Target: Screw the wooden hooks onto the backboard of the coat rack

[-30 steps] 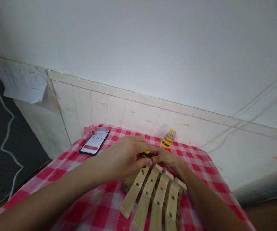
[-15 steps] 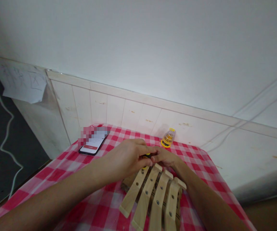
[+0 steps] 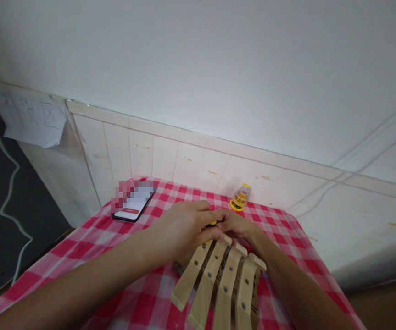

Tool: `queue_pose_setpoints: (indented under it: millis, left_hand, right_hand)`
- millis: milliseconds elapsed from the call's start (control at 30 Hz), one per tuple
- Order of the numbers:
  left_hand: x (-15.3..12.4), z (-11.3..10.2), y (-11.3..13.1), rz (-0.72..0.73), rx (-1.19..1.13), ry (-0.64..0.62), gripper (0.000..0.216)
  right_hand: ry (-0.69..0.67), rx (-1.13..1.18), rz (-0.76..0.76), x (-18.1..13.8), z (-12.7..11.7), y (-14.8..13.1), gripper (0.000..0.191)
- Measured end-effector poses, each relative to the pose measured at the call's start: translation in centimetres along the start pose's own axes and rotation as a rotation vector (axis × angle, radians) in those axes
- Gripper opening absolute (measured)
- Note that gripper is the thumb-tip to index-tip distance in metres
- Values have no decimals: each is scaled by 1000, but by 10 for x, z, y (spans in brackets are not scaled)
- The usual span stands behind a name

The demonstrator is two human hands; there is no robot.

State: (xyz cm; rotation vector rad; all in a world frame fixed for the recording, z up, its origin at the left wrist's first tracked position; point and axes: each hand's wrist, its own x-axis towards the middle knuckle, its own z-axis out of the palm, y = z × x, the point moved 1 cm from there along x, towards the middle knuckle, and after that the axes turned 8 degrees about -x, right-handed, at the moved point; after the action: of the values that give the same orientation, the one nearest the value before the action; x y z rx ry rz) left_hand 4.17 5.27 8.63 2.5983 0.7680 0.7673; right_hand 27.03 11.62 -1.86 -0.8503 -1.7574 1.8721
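My left hand (image 3: 187,224) is closed around a small yellow-and-black screwdriver (image 3: 213,223), mostly hidden by the fingers. Against its fingertips rests my right hand (image 3: 235,223), fingers bent and pressed together; what they grip is hidden. Just below both hands lie several pale wooden strips (image 3: 225,288), fanned out side by side, with bent upper ends and screws set along them. Under the strips shows a brown base (image 3: 180,266), largely covered.
A clear cone-shaped bit case (image 3: 240,198) with yellow ends stands by the wall. At left lies a phone (image 3: 136,201), its screen lit. A red-and-white checked cloth (image 3: 122,261) covers the table, whose far edge meets the panelled wall (image 3: 187,160).
My left fingers have turned slightly and closed further over the screwdriver, so less of it shows. My right hand has barely moved, and the wooden strips stay in place.
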Motion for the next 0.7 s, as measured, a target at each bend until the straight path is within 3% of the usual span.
queue_pose_setpoints:
  millis: [333, 500, 700]
  left_hand:
    - [-2, -3, 2, 28, -174, -85, 20]
    - [-2, -7, 5, -6, -287, -67, 35]
    - [-2, -7, 3, -75, -279, -55, 23]
  right_hand:
    - [9, 21, -4, 1, 0, 3, 45]
    - [9, 15, -19, 2, 3, -2, 51]
    - [-4, -22, -22, 3, -1, -1, 48]
